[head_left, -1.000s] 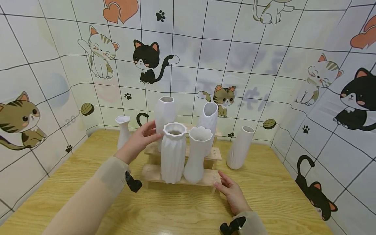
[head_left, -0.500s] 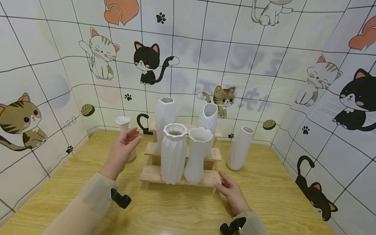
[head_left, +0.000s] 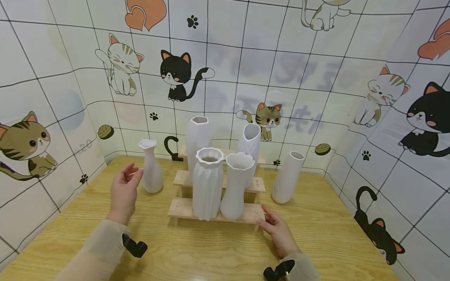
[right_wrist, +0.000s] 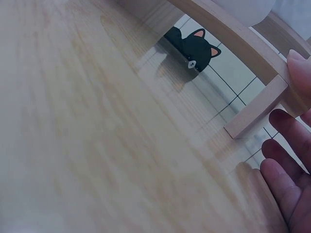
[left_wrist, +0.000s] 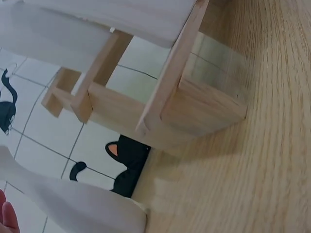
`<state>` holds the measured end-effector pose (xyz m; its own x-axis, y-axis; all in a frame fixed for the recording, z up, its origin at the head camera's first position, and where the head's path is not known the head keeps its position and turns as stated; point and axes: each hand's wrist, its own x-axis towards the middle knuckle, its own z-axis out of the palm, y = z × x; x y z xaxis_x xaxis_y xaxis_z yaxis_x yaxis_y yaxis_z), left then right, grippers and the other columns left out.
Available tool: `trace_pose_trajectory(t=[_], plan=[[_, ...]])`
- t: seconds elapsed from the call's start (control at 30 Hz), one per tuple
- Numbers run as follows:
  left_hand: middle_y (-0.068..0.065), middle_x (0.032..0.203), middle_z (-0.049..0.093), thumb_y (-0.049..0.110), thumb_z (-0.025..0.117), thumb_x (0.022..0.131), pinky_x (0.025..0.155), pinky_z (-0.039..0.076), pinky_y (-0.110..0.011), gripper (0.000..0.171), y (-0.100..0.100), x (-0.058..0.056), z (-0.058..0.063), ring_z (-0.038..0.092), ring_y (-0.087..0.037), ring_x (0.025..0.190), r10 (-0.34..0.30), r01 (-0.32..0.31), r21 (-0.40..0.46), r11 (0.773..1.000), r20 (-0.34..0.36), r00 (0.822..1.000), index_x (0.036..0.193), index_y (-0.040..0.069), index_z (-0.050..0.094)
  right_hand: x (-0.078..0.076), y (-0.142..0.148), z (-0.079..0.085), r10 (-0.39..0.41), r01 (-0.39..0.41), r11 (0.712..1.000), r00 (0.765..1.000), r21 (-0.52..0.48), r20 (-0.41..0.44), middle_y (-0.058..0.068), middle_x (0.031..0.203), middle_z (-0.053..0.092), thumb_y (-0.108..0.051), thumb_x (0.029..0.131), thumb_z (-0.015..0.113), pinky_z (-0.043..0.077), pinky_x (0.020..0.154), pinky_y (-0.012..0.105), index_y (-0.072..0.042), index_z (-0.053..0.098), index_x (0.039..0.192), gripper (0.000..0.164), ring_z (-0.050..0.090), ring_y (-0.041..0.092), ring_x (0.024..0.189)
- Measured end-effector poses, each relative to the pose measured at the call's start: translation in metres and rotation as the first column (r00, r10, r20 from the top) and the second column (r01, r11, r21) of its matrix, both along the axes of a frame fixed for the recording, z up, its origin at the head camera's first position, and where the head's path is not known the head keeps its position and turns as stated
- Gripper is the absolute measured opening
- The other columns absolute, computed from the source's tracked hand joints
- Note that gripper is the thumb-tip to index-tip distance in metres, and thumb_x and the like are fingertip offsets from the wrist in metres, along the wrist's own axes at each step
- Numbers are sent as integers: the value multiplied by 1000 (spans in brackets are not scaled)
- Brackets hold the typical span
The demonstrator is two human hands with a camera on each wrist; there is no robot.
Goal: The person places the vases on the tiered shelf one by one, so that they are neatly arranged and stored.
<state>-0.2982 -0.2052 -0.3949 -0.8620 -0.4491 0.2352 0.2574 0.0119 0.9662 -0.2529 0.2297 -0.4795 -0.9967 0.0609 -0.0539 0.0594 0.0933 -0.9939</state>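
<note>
While pinching wooden stand (head_left: 254,212) at front-right corner with right hand (head_left: 279,230) | with left hand (head_left: 123,191) slack, empty, beside slim-necked vase (head_left: 153,180), near back-left corner of desk (head_left: 211,253) | best: steady stand, grasp vase low

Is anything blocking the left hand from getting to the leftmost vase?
Nothing visible: between the left hand and the leftmost vase, the left wrist view shows just a gap. The wooden stand is on the vase's other side.
</note>
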Motion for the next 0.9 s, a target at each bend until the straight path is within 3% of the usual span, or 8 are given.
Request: trace_pose_trajectory(t=[0.13,0.37,0.47,0.7,0.9], plan=[[2,121,51,31,67,92,72,40,-16,55,-9,-4,-8,47,-7,99,34,-35,7,999,56,998,139,10,48,0,1,0,3,-3,1000,1000,-3,2,16,129,57,-16,91,68,41,90,29,-8,39,147,64,54,14,106],[-3,130,48,40,64,92,72,41,-18,60,-19,-9,-18,46,-6,99,50,-41,-68,997,126,991,141,12,45,0,1,0,2,-2,1000,1000,2,3,17,131,55,-16,91,68,41,92,30,-7,39,147,63,54,14,107],[-6,138,43,43,61,93,78,41,-23,67,-21,-12,-19,44,-12,107,17,4,-113,994,178,984,147,11,37,1,1,0,3,-3,1000,1000,3,-4,17,129,56,-15,91,68,41,91,29,-7,39,147,63,55,14,106],[-16,153,24,49,59,92,103,35,-48,86,-25,-23,-21,31,-33,133,-96,150,-172,974,288,953,153,6,17,0,1,-1,2,-2,1000,1000,-4,-5,17,130,56,-15,91,68,41,91,28,-7,39,147,63,55,14,106],[-18,156,16,48,62,91,109,28,-52,92,-21,-35,-25,22,-37,139,-148,202,-147,968,315,938,154,4,10,-1,1,-2,2,-2,1000,1000,12,-9,18,130,56,-19,89,70,40,96,36,-7,40,147,66,55,19,111]])
